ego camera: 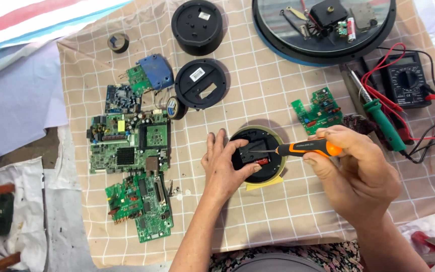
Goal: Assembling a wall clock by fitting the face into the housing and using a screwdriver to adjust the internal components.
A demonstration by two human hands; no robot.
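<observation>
Head view: round black device (pixel 260 156) under left-hand fingers (pixel 232 151), beside the screwdriver (pixel 303 148).

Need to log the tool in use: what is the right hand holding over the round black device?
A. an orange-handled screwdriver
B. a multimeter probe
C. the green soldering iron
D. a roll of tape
A: the right hand grips an orange-handled screwdriver, tip inside the round black device.
</observation>
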